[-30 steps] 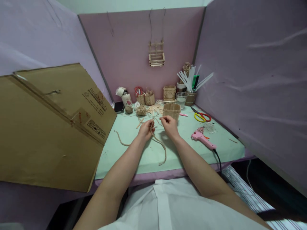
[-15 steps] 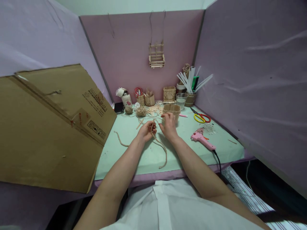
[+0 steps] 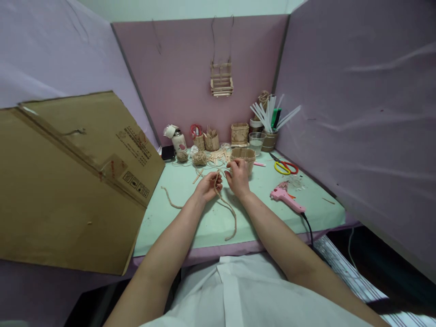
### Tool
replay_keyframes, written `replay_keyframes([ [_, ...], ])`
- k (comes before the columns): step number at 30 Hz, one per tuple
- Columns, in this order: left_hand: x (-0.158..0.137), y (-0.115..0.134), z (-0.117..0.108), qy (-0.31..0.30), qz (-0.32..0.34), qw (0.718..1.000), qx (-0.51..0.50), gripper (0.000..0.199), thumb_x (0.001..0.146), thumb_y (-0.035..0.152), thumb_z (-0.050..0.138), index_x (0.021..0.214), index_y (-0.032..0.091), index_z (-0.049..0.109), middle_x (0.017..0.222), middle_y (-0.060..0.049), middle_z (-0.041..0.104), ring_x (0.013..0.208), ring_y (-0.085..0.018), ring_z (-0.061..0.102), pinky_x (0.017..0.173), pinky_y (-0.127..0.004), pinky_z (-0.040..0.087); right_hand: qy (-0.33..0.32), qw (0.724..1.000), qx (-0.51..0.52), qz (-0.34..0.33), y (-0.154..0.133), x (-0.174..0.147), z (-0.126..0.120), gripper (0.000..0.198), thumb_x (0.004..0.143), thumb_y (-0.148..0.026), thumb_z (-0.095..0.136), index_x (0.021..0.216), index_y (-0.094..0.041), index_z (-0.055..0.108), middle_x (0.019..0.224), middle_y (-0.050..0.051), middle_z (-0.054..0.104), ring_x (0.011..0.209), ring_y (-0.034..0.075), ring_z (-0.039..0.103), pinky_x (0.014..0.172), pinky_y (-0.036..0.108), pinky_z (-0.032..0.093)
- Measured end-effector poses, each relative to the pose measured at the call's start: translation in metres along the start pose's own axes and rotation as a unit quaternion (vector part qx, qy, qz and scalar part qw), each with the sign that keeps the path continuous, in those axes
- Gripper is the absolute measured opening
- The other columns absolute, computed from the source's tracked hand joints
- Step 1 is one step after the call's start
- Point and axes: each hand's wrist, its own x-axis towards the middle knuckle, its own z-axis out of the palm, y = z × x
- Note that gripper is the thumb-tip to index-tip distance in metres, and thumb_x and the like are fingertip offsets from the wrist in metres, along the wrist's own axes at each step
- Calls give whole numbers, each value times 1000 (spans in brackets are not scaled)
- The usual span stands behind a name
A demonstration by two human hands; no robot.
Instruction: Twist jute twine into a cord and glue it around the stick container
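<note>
My left hand (image 3: 208, 186) is closed on a length of jute cord (image 3: 234, 218), pinched between thumb and fingers. One end hangs in a curve on the table toward me; another piece of cord (image 3: 168, 197) lies left of my wrist. A thin loop of the cord stands up at the left fingertips. Just right of it, my right hand (image 3: 239, 179) is curled with thumb and forefinger apart, close to the loop; I see nothing clearly held in it. Behind the right fingers stands a wooden-stick basket (image 3: 243, 155), partly hidden by them.
Right of my hands lie a pink glue gun (image 3: 288, 200) and scissors (image 3: 286, 168). Along the back are twine balls (image 3: 199, 158), a plastic cup (image 3: 256, 141), glue sticks (image 3: 262, 113) in a pot, and a second basket (image 3: 240, 134). A cardboard sheet (image 3: 81, 190) leans at left.
My right thumb and forefinger have come slightly closer together and nearer the cord loop. The left hand keeps its hold, and the view has shifted a little.
</note>
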Motion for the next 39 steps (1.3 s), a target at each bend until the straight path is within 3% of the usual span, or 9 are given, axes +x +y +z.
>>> replay_keyframes([
  [9,1,0,-2,-5,-3,1000,-21,6,70,14,60,68,14,54,60,1,52,50,-5,45,43,-15,35,34,999,42,7,0,0,-2,11,86,-24,53,78,-21,61,91,8,53,95,24,46,86,38,38],
  [12,2,4,-3,20,16,998,-50,9,71,14,59,67,15,52,60,2,50,49,-4,45,43,-15,34,116,987,79,75,8,4,-9,13,87,-28,50,78,-21,57,84,6,54,88,22,49,82,37,40],
  [15,5,7,-6,95,55,991,-71,13,72,14,60,65,15,48,58,3,48,47,-3,43,42,-14,32,227,952,109,175,19,9,-19,15,88,-34,48,82,-21,53,85,5,53,80,20,49,73,33,42],
  [18,9,6,-9,132,89,985,-71,15,71,15,61,65,15,48,56,4,48,46,-3,41,42,-15,30,270,929,137,213,27,13,-24,19,87,-37,47,84,-20,53,87,6,52,78,19,48,71,32,41],
  [23,11,-1,-8,138,168,976,16,20,65,20,69,67,16,49,57,5,48,48,-3,42,43,-16,31,193,959,115,172,22,10,-19,22,88,-37,45,74,-21,51,78,4,53,79,20,48,76,33,39],
  [27,9,-3,-5,127,211,967,72,25,59,25,74,66,16,51,57,6,44,49,-3,40,43,-16,30,57,985,76,144,12,2,-10,33,87,-31,45,56,-22,42,63,1,47,67,18,46,70,31,38],
  [30,7,-3,-3,131,215,964,85,25,58,26,74,65,16,52,56,7,42,49,-4,39,44,-16,30,-35,988,91,119,3,-3,-6,18,82,-26,52,65,-20,55,77,4,53,65,16,48,67,30,40],
  [33,7,-4,-2,122,214,964,99,24,58,26,74,66,16,54,57,6,43,50,-4,39,45,-16,30,-64,986,128,84,-6,-6,-4,12,79,-24,57,87,-19,64,92,5,57,69,15,53,70,30,43],
  [39,9,-11,-5,97,210,959,163,25,59,31,74,72,17,59,67,3,54,60,-6,47,53,-18,35,-94,969,202,105,-12,-8,2,17,81,-24,53,78,-19,69,76,3,60,70,15,54,69,28,43],
])
